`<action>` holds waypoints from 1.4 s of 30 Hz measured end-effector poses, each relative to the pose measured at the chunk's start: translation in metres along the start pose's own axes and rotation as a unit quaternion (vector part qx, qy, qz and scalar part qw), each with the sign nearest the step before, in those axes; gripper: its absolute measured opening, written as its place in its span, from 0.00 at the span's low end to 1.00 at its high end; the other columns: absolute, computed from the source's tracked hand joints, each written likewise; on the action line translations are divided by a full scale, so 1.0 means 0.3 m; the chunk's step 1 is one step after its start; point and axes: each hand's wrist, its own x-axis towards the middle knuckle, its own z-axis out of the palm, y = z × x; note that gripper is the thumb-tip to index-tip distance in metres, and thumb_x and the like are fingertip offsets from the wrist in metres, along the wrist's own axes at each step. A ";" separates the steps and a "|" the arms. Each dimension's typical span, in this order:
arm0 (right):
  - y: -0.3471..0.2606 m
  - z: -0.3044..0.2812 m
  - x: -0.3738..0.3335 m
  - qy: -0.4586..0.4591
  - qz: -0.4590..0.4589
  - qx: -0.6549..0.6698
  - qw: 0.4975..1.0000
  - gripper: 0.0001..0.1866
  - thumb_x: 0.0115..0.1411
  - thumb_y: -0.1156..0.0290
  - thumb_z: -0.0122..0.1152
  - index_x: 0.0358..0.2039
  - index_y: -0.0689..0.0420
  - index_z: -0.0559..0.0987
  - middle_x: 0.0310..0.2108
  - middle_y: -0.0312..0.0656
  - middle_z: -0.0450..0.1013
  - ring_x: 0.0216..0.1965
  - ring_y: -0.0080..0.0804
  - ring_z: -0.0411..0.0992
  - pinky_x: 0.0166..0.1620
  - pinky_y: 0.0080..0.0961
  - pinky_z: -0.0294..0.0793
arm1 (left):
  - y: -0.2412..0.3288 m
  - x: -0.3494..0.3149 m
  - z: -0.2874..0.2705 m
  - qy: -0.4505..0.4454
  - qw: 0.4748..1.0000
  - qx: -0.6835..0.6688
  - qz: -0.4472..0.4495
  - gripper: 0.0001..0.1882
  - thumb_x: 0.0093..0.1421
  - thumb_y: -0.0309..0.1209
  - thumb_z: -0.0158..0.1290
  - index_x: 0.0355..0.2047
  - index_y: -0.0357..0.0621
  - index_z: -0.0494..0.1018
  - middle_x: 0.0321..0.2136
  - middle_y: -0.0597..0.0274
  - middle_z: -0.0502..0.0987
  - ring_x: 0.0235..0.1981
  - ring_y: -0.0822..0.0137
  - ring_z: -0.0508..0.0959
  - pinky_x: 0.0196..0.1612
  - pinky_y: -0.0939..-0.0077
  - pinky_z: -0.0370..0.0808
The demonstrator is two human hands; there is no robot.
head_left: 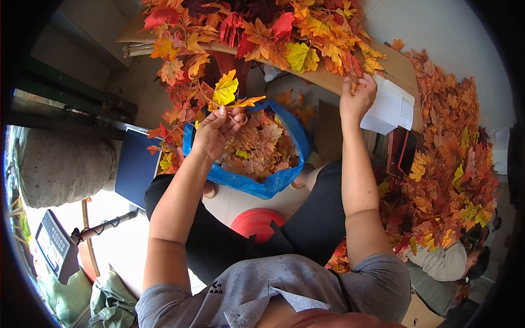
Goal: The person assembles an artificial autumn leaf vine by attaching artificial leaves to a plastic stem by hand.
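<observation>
My left hand [217, 131] pinches the thin stem of an artificial leaf spray, whose yellow leaf [225, 88] and orange leaf stand up above the fingers. Under that hand, a blue plastic bag [268, 188] gapes wide, filled with loose orange and tan leaves [262, 147]. My right hand [359, 98] is at the near edge of the cardboard-topped table [395, 68], its fingers curled against the hanging leaves; what they grip is hidden. A thick heap of orange, red and yellow artificial maple leaves [268, 33] covers the table and trails down its left side.
Beside my right hand lies a white paper box [388, 106]. A large pile of leaf garlands [448, 158] fills the right side, with another person [443, 262] beyond it. I sit on a red stool [257, 223]. At left are a weighing scale display [57, 246] and a grey bundle [63, 164].
</observation>
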 end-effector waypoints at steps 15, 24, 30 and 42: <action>-0.077 0.013 -0.046 0.073 -0.120 0.086 0.986 0.04 0.52 0.72 0.57 0.28 0.54 0.71 0.32 0.33 0.75 0.39 0.36 0.66 0.49 0.34 0.55 | -0.024 -0.007 0.006 0.020 0.996 0.075 0.043 0.07 0.63 0.33 0.49 0.34 0.42 0.70 0.36 0.57 0.78 0.37 0.68 0.79 0.40 0.75 0.78; -0.294 -0.074 -0.310 -0.705 -0.088 0.403 0.577 0.06 0.54 0.73 0.54 0.28 0.59 0.66 0.26 0.36 0.64 0.31 0.24 0.63 0.38 0.23 0.65 | -0.049 0.014 0.004 -0.006 0.993 0.103 0.058 0.08 0.63 0.32 0.48 0.34 0.40 0.69 0.36 0.54 0.77 0.39 0.64 0.79 0.44 0.71 0.77; -0.282 0.009 -0.361 -0.462 -0.207 0.248 0.826 0.06 0.56 0.70 0.57 0.30 0.59 0.71 0.28 0.43 0.73 0.31 0.41 0.72 0.37 0.33 0.69 | -0.084 -0.006 0.039 -0.019 0.983 0.177 0.033 0.08 0.62 0.31 0.51 0.33 0.37 0.71 0.32 0.59 0.78 0.33 0.72 0.78 0.37 0.80 0.75; -0.318 0.001 -0.361 -0.370 -0.279 0.244 0.852 0.05 0.52 0.75 0.60 0.30 0.61 0.77 0.28 0.42 0.75 0.30 0.40 0.73 0.35 0.31 0.71 | -0.101 -0.003 0.038 -0.013 0.974 0.201 0.100 0.11 0.62 0.33 0.51 0.32 0.36 0.72 0.25 0.62 0.77 0.26 0.75 0.76 0.31 0.83 0.72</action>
